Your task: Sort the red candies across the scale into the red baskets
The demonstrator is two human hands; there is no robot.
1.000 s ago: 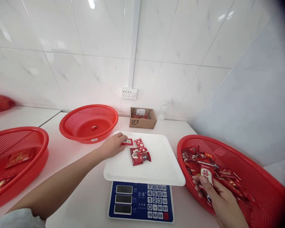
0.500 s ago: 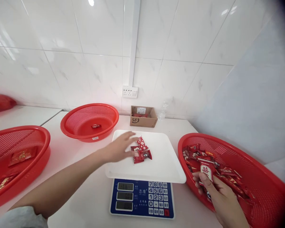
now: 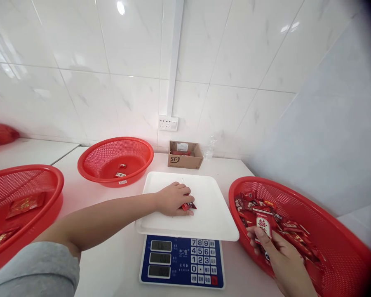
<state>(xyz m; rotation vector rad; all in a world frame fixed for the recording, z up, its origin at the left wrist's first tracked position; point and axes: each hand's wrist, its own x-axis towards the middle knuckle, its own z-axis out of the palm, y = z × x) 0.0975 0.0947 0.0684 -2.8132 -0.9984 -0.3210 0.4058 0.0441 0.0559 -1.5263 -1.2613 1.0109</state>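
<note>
My left hand [image 3: 174,200] is closed over small red candy packets [image 3: 189,205] on the white tray [image 3: 154,227] of a digital scale [image 3: 181,262]. The fingers curl round them and hide most of them; one end pokes out by the fingertips. My right hand [image 3: 280,253] pinches a red wrapped packet with a white label [image 3: 262,223] between thumb and fingers. It is over the near rim of the right red basket [image 3: 336,231], in which many red packets [image 3: 292,227] lie loose.
Beyond the scale's left side, a round red basket [image 3: 89,171] holds two small packets [image 3: 120,175]. Another red basket [image 3: 57,194] stands at far left with larger red packets [image 3: 26,205]. A cardboard box [image 3: 185,162] and a clear plastic bottle [image 3: 209,148] stand by the wall.
My left hand has come down to the right onto the packets on the tray, and its spread fingers have closed over them. A second small packet shows in the back basket. My right hand keeps its packet.
</note>
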